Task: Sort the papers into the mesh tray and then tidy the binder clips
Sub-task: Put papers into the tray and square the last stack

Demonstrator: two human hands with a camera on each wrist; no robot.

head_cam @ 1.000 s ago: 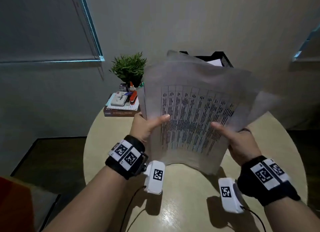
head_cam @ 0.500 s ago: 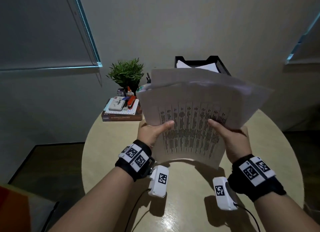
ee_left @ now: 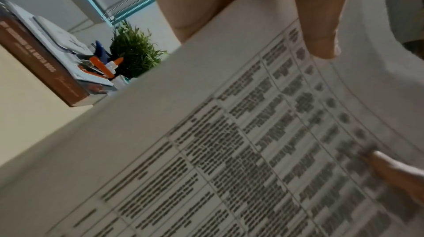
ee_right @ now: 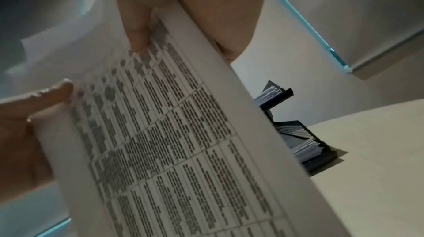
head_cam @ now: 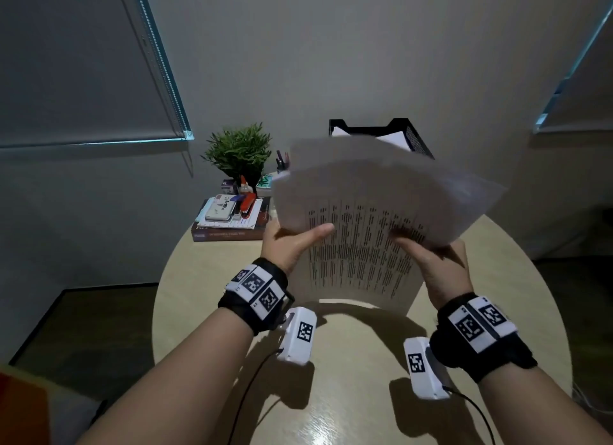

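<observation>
A sheaf of white papers [head_cam: 365,212] printed with a table hangs in the air over the round table, bending away at the top. My left hand [head_cam: 292,242] pinches its left edge, thumb on the printed face. My right hand [head_cam: 434,255] pinches the right edge the same way. The left wrist view has the papers [ee_left: 229,141] under my left thumb [ee_left: 321,32]. In the right wrist view the papers [ee_right: 172,132] sit under my right thumb [ee_right: 137,28]. The black mesh tray [head_cam: 418,139] stands behind the papers, with sheets inside; its tiers [ee_right: 305,143] hold paper. No binder clips are in sight.
At the table's far left a brown book [head_cam: 229,235] carries notepads, a white case and an orange stapler [head_cam: 247,205]. A small green plant [head_cam: 238,152] stands behind it. The round beige table [head_cam: 348,395] is bare in front of me. Walls and window blinds surround it.
The papers have dropped lower and tipped away from me, baring the mesh tray behind them. Both hands keep their hold on the two edges.
</observation>
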